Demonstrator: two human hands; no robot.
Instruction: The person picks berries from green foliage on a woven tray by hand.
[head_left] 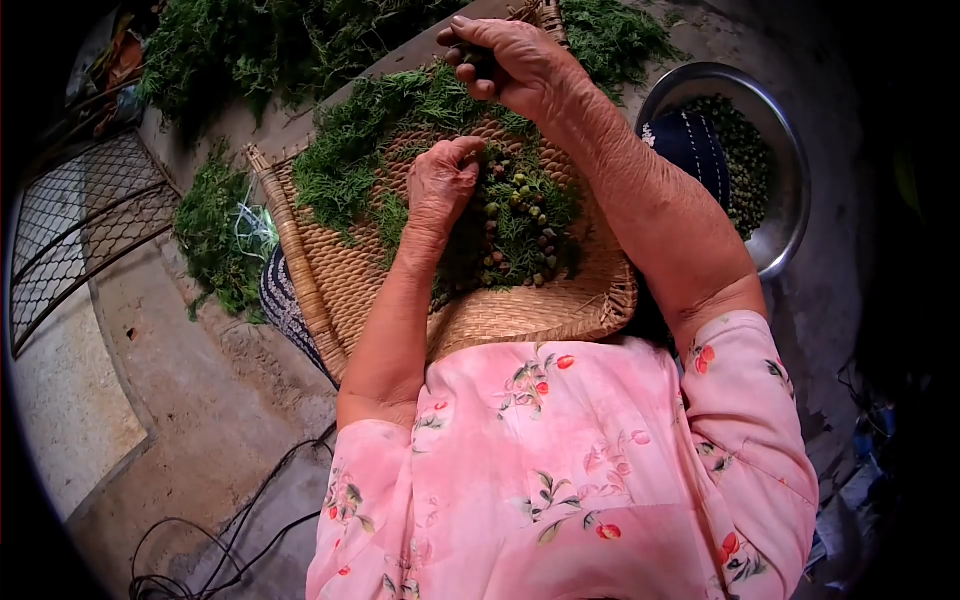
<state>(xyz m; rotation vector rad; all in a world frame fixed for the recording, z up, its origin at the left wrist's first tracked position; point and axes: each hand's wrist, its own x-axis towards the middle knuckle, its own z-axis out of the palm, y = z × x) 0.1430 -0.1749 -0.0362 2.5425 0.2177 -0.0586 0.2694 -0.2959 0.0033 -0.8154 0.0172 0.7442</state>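
One concrete floor [220, 390]: grey-brown and worn, spread beneath the whole workspace.
Pink shirt [560, 460]: printed with red flowers and green leaves, across the person's front; both bare forearms reach forward from its sleeves.
Woven tray [350, 280]: straw-coloured with a bound rim, directly in front of the shirt; its weave shows at the left and nearest the person.
Heaped branches [280, 50]: feathery and green, beyond the tray toward the upper left.
Metal basin [788, 235]: round and shiny, at the right of the tray, holding a spread of small green pieces [745, 170].
Wire mesh [90, 210]: in a dark frame, at the far left.
Loose greenery [215, 240]: a clump just beside the tray's left edge.
Dark cloth [695, 150]: marked with white stitching, overlapping the basin's near left side.
Tray sprigs [350, 160]: green and feathery, lying over the middle and far part of the weave.
Right hand [515, 70]: raised above the tray's far end, fingers curled around dark pieces [478, 63] in the palm.
Left hand [443, 182]: low over the sprigs, fingers bent inward; whether they grip anything cannot be told.
Rounded cones [515, 225]: green and brown, clustered among sprigs on the tray, just right of the left hand.
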